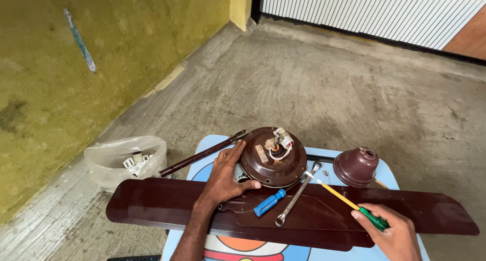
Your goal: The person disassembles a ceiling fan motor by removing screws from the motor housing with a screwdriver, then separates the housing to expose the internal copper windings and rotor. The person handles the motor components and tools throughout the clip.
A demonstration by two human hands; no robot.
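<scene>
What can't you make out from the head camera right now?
- Green screwdriver handle: mostly wrapped by right hand.
- Small blue table: covered by dark brown fan blades.
- Clear plastic bag: white contents too small.
- Round brown fan motor: left edge behind left hand.

Two bare hands in view, no gloves. Left hand (225,177) and forearm uncovered, no sleeve, watch or band showing. Right hand (392,233) also bare, cut off at the frame edge. No rings on the fingers (234,152). Nails short, unpainted.
</scene>
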